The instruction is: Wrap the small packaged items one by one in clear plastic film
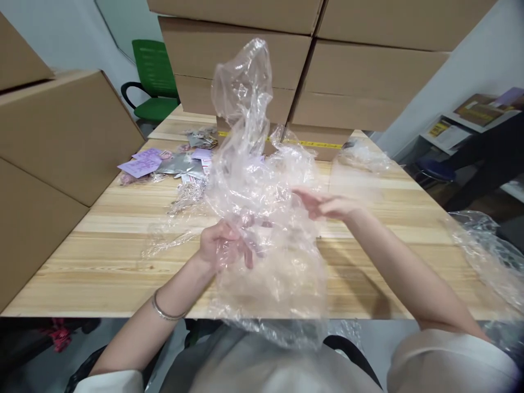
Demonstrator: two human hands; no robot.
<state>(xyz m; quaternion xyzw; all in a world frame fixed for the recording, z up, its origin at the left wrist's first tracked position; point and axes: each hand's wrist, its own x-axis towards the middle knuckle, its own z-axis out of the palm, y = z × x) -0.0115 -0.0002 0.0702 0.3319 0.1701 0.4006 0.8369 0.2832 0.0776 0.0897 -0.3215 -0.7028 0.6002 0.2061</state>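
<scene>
A large crumpled clear plastic bag [270, 273] stands up before me, from the table's near edge to high in front of the boxes. My left hand [225, 243] is closed on its left side, with some fingers showing through the film. On the bag's right side is my right hand [325, 206], its fingers stretched out and slightly blurred; whether it touches the film I cannot tell. Something pale purple shows faintly through the plastic near my left fingers, too hazy to name.
Purple cards [141, 162], a grey packet [180, 164] and small clear packets lie at the left back of the wooden table [135, 245]. Cardboard boxes [241, 60] wall off the back; another box [61, 142] stands left. More clear plastic [495, 251] lies right. A person's dark-clothed leg [483, 153] shows far right.
</scene>
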